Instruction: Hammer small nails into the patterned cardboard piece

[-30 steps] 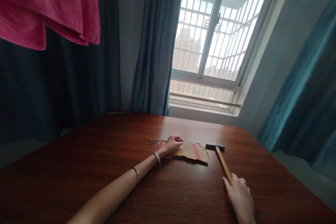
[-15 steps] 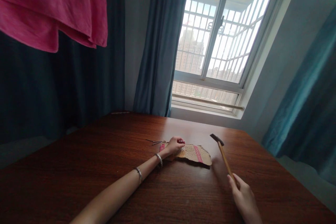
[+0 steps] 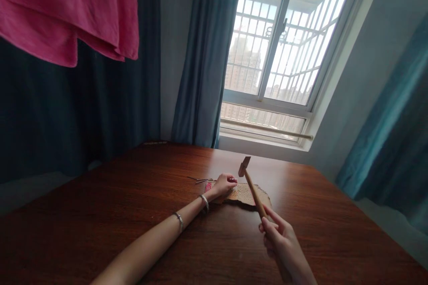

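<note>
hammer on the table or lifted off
Lifted: the right grip holds the hammer with its head raised, handle crossing in front of the cardboard.

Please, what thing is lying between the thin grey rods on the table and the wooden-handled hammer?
In the head view, the dark-speckled tan cardboard-like piece lies there, with the bare left grip over part of it.

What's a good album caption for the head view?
Hammer in the right hand, left hand at the speckled cardboard, wooden table beneath.
</note>
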Tool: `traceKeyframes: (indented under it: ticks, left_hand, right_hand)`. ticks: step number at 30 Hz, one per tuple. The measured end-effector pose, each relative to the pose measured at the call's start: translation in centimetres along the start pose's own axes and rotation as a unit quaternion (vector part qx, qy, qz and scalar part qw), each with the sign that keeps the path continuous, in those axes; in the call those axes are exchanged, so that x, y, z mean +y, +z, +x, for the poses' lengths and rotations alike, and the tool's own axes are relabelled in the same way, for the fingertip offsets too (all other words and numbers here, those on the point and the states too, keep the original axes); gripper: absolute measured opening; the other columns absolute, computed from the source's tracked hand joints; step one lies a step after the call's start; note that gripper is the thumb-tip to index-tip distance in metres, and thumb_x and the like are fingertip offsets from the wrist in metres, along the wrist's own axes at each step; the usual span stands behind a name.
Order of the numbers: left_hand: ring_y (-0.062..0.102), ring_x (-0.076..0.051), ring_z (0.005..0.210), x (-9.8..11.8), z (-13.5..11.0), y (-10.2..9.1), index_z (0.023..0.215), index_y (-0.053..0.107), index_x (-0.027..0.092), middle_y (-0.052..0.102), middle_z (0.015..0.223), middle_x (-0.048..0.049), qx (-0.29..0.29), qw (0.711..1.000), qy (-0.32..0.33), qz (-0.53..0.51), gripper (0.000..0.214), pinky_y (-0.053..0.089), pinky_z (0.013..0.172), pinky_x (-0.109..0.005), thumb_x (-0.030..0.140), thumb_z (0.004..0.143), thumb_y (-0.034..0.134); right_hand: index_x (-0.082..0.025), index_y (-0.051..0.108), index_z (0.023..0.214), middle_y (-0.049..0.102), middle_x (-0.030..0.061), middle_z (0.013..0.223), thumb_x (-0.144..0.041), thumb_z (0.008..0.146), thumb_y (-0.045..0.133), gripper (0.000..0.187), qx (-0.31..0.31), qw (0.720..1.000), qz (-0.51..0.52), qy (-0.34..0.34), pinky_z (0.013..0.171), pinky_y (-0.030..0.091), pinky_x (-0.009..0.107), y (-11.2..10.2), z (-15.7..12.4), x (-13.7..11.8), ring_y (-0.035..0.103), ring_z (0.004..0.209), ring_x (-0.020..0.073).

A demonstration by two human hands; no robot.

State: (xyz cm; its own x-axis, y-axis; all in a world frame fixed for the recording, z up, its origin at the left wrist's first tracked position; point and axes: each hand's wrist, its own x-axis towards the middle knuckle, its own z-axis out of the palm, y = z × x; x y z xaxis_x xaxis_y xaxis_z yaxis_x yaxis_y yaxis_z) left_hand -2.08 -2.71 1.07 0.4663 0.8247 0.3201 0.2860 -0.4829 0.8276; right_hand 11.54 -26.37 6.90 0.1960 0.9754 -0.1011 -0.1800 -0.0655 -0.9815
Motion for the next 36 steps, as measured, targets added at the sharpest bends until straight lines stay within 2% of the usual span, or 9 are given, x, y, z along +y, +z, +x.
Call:
traceKeyframes:
  ticks: [9,26,36]
  left_hand:
    - [0.057,-0.016,0.065,-0.3,0.0,0.0,0.073,0.068,0.011,0.066,0.068,-0.0043,-0.001,1.0,0.009,-0.004,0.021,0.039,0.06,-0.022,0.027,0.064,0.058]
    - [0.058,-0.017,0.067,-0.7,0.2,0.2,0.078,0.068,0.011,0.068,0.072,-0.0045,-0.006,0.999,0.004,0.035,0.024,0.039,0.061,-0.023,0.028,0.065,0.056]
    - [0.059,-0.017,0.069,-1.3,0.5,0.6,0.076,0.067,0.011,0.068,0.074,-0.0055,-0.01,1.0,0.006,0.025,0.022,0.04,0.06,-0.023,0.027,0.065,0.056]
  right_hand:
    - [-0.02,0.043,0.126,0.05,-0.0037,0.063,-0.048,0.068,0.065,0.069,-0.016,1.0,-0.005,-0.002,0.031,0.023,0.014,0.4,1.2,1.2,0.035,0.036,0.0026]
    - [-0.015,0.038,0.129,0.05,-0.0038,0.063,-0.053,0.066,0.063,0.077,-0.012,0.999,-0.037,0.001,0.031,0.025,0.015,1.4,0.8,-0.2,0.036,0.037,0.0032]
    - [-0.015,0.039,0.128,0.05,-0.0034,0.063,-0.054,0.068,0.06,0.075,-0.01,0.998,-0.065,-0.002,0.03,0.023,0.014,1.1,1.0,0.3,0.035,0.036,0.0029]
